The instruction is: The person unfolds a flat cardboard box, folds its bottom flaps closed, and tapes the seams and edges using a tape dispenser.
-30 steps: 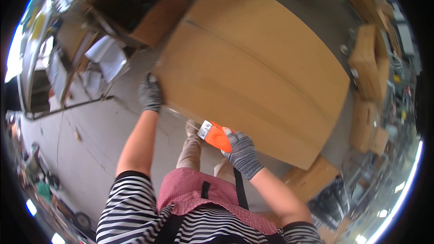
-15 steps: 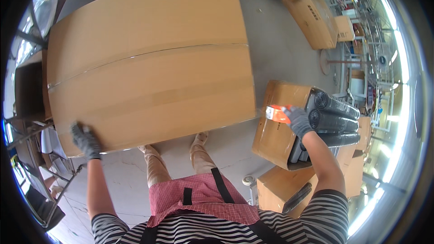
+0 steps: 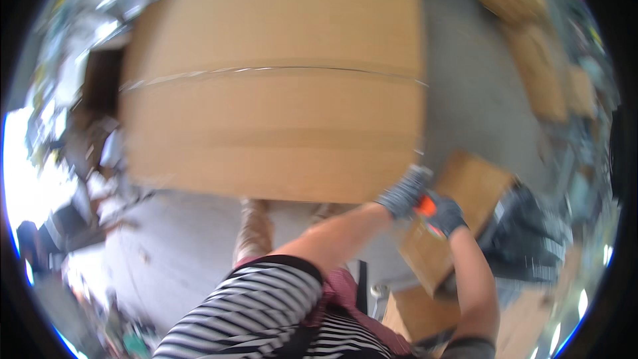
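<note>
A large closed cardboard box [image 3: 276, 110] fills the upper middle of the head view, with shiny clear tape along its middle seam. At its near right corner is my left hand [image 3: 404, 193], in a grey glove; blur hides how its fingers are set. Right beside it my gloved right hand [image 3: 448, 216] is closed around an orange tape dispenser [image 3: 426, 207], partly covered by the fingers. The two hands nearly meet, and I cannot tell whether the left one touches the dispenser or the box.
To the right stands an open cardboard box [image 3: 475, 189] holding dark wrapped rolls [image 3: 531, 233]. Another carton [image 3: 422, 319] is nearer to me. Several cartons [image 3: 538, 70] stand at the far right. A dark open box [image 3: 104, 80] adjoins the big box's left side.
My left hand has left the big box's near left corner and crossed over to its right corner, beside my right hand. My right hand still holds the dispenser. The view has shifted and blurred.
</note>
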Demonstrator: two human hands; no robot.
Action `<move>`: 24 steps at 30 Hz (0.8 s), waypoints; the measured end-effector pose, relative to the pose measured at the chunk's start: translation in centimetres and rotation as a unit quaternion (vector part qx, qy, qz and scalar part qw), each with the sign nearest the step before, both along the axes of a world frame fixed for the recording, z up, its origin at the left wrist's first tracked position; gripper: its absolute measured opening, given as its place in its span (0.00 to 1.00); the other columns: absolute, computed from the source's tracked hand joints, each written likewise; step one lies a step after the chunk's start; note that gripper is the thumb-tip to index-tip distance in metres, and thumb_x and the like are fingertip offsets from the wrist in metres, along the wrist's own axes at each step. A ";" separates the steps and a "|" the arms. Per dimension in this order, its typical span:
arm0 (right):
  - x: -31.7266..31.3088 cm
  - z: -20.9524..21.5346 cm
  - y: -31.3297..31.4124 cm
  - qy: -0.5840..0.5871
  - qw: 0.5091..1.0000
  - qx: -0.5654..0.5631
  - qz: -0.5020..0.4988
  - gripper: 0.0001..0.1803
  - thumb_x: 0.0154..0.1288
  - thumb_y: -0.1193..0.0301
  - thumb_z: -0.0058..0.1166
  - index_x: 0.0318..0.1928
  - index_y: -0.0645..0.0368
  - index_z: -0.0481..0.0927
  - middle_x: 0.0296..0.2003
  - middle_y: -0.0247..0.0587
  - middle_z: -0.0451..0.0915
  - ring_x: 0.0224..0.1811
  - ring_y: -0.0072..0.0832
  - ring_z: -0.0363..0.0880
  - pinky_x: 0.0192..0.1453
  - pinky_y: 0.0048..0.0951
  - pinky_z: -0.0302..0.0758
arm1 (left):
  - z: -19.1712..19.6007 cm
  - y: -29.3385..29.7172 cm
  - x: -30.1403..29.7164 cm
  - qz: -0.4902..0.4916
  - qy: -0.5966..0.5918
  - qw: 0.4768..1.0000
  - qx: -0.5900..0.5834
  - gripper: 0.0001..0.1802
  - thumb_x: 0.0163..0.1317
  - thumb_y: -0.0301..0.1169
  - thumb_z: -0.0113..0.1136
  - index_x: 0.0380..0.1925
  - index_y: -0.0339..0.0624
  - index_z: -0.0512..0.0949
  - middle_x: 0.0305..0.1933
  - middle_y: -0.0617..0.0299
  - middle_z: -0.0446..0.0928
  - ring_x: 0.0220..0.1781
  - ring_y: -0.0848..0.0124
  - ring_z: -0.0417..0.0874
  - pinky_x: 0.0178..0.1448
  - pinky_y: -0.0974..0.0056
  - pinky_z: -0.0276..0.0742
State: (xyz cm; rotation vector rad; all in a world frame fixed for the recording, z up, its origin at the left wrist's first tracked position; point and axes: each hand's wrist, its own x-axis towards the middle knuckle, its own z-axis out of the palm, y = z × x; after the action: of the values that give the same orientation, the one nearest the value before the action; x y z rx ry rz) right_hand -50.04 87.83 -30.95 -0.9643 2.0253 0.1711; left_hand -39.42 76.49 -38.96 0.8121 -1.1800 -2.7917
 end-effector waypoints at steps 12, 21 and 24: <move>12.9 -1.2 7.3 -0.047 0.995 0.084 0.027 0.34 0.39 0.63 0.73 0.51 0.57 0.79 0.41 0.50 0.85 0.46 0.45 0.85 0.52 0.40 0.80 | 3.2 -21.1 37.9 -0.171 0.019 0.615 -0.770 0.47 0.56 0.34 0.58 0.76 0.49 0.50 0.81 0.58 0.48 0.83 0.57 0.45 0.80 0.40 0.41; 25.2 -0.6 -0.4 -0.137 0.986 0.093 -0.024 0.27 0.43 0.62 0.74 0.46 0.57 0.82 0.40 0.46 0.85 0.42 0.40 0.84 0.50 0.38 0.79 | 5.0 -46.7 75.9 -0.225 -0.399 0.295 -0.839 0.43 0.59 0.36 0.55 0.76 0.54 0.53 0.79 0.54 0.53 0.80 0.52 0.52 0.79 0.36 0.35; 28.2 -0.1 -2.6 -0.181 0.962 0.057 -0.196 0.34 0.43 0.64 0.72 0.54 0.59 0.79 0.44 0.48 0.85 0.48 0.41 0.85 0.53 0.38 0.80 | 5.5 -52.0 75.4 -0.197 -0.589 0.432 -0.654 0.46 0.55 0.40 0.64 0.75 0.51 0.57 0.78 0.51 0.55 0.79 0.51 0.54 0.80 0.39 0.38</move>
State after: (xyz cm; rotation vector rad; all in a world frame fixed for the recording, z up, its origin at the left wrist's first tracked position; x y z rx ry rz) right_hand -21.84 85.22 -31.08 -0.4667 1.7986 -0.0986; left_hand 35.93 24.50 -33.48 2.0703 -2.9439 0.0493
